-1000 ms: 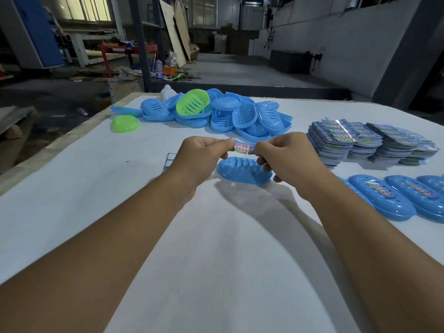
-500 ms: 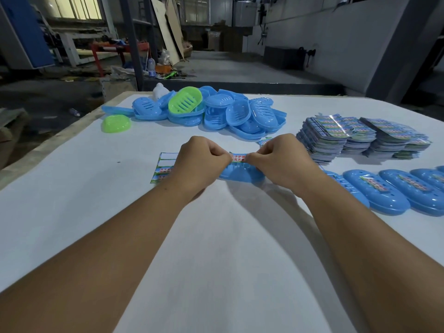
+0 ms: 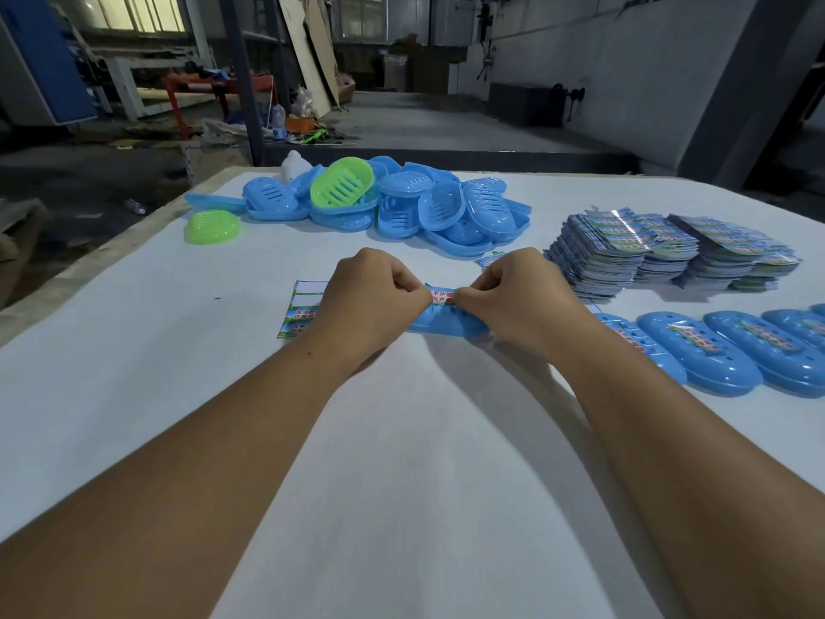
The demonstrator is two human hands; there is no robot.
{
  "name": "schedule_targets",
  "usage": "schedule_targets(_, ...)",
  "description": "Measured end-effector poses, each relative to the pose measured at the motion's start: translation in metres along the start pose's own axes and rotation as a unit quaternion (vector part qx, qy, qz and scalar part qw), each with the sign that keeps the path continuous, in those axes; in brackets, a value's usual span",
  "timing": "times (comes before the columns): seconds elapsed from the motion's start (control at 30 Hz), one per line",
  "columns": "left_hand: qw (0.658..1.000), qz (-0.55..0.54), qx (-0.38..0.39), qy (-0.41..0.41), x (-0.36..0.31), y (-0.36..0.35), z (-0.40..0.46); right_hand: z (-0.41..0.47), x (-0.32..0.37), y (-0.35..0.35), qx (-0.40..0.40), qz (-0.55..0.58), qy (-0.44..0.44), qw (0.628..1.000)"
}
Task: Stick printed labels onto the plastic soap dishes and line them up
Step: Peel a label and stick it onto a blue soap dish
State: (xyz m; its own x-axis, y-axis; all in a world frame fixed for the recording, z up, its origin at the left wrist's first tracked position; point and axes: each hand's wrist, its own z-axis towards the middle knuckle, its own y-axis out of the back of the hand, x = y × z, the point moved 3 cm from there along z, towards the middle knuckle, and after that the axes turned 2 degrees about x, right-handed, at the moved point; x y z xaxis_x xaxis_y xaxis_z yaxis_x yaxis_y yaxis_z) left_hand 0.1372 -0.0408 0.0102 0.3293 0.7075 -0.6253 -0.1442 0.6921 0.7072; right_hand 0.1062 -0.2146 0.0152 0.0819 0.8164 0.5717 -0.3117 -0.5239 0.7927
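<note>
Grip: both hands [image 3: 375, 301] [image 3: 513, 297] hide label [image 3: 439, 294] ends.

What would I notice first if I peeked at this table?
Probably the two hands in the middle: the left hand and right hand pinch a printed label over a blue soap dish. Behind them sits a pile of blue dishes with a bright green dish on top. Label stacks lie at the right.

near side: bare white table [image 3: 402, 507] under both forearms; open
far side: heap of soap dishes [image 3: 402, 207] blocks the back edge
right: label stacks [image 3: 660, 252] and row of labelled dishes [image 3: 732, 350] fill it
left: label sheet [image 3: 301, 310] lies flat beside the left hand [image 3: 370, 297]; open beyond
</note>
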Motion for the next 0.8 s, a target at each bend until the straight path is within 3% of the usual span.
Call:
schedule_targets(0.27,0.998,0.055,0.012,-0.008,-0.005,-0.003,0.005,-0.005,0.008,0.001,-0.011,-0.037,0.017,0.999)
schedule_targets(0.5,0.99,0.13,-0.021,-0.059,-0.011,-0.007,0.007,-0.003,0.014,-0.002,-0.023,-0.104,-0.006,0.994)
schedule_targets(0.8,0.999,0.049,0.015,-0.009,0.002,-0.011,0.009,0.003,0.005,-0.002,0.001,-0.122,-0.034,0.992)
